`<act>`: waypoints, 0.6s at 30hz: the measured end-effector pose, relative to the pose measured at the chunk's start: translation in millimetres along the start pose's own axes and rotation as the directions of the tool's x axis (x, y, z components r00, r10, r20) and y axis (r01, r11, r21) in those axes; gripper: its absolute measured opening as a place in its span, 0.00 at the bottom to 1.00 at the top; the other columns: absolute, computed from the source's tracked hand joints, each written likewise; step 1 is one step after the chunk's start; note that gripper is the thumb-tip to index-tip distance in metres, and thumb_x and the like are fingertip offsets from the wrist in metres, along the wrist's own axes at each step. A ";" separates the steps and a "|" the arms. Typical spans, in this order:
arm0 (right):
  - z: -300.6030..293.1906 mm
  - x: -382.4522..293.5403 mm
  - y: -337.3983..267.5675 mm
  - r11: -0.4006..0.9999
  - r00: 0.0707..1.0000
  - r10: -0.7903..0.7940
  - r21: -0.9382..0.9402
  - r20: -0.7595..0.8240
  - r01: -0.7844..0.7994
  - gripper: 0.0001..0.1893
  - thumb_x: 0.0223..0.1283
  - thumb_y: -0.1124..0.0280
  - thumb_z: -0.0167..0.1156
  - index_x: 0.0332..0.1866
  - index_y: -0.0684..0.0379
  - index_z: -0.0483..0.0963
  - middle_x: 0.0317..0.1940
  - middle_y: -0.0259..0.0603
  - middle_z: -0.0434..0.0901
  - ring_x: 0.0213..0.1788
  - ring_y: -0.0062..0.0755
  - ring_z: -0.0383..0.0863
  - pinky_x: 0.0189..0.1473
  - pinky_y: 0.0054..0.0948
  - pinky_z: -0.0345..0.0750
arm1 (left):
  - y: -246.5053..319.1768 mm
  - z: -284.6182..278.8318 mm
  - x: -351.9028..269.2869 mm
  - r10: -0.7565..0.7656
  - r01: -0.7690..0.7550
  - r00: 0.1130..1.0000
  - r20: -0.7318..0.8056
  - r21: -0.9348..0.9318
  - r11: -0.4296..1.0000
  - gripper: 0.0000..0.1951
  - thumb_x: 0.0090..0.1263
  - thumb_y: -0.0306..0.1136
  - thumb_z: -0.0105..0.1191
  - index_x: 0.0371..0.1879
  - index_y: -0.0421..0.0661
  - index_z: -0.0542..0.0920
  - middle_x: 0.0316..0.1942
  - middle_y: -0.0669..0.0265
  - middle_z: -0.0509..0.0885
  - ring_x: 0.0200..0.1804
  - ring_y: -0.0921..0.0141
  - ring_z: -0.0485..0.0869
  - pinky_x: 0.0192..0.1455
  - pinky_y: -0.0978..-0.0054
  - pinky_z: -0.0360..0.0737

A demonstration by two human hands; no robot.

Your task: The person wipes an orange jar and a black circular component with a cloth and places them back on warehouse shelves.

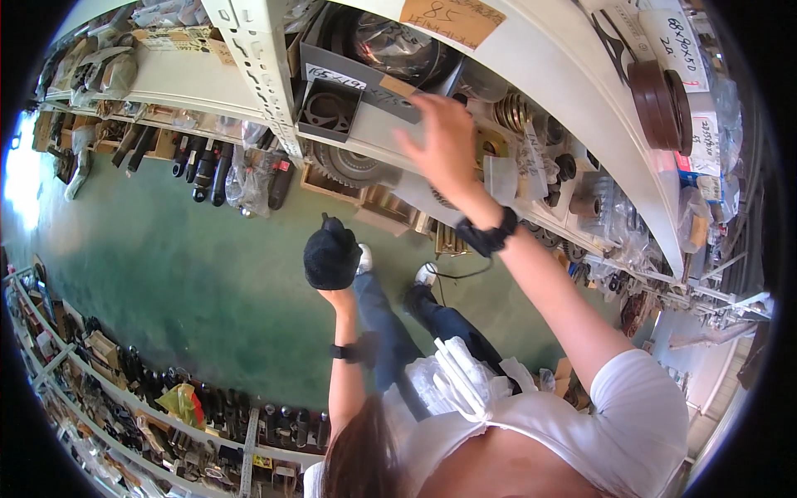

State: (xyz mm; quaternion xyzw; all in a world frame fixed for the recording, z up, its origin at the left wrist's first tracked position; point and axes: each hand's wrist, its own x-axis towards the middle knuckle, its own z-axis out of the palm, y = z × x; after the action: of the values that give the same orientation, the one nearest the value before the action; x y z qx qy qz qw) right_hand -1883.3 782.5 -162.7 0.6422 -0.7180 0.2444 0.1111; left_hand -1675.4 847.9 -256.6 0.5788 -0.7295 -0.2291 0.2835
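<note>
My left hand (pixel 338 300) is raised over the floor, holding a rounded black cloth-like bundle (pixel 331 256) that hides most of its fingers. Over the shelf, my right hand (pixel 447 146) is slightly blurred, fingers apart, with nothing visible in it. Its fingertips are beside the front of a grey box (pixel 367 87) bearing handwriting; whether they touch it I cannot tell. Inside that box lie large dark rings in plastic wrap (pixel 398 46). A smaller dark open box (pixel 330 111) containing a round metal part stands left of the hand. Several brass-coloured rings (pixel 512 113) lie to its right.
A white perforated shelf post (pixel 249 68) rises left of the boxes. Below are a toothed gear (pixel 345 165) and hydraulic cylinders (pixel 205 168) near the green floor (pixel 187 280). Brown rings (pixel 654 106) sit on the upper right shelf. A thin cable (pixel 467 275) hangs near my right wristband.
</note>
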 end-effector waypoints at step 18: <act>-16.3 -54.7 -4.2 0.999 0.979 -0.016 -0.030 0.205 0.023 0.03 0.44 0.70 0.57 0.26 0.54 0.72 0.26 0.30 0.72 0.35 0.30 0.69 0.38 0.29 0.68 | -4.5 36.7 -45.8 -0.078 0.100 0.995 0.063 -0.579 0.810 0.09 0.49 0.28 0.53 0.30 0.44 0.78 0.34 0.60 0.77 0.42 0.60 0.74 0.48 0.67 0.68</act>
State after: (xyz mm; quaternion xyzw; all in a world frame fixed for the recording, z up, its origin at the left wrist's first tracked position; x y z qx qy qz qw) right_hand -1873.5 837.7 -173.7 0.6692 -0.7230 0.1644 0.0492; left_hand -1689.4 891.7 -293.4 0.4938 -0.6020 -0.4640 0.4224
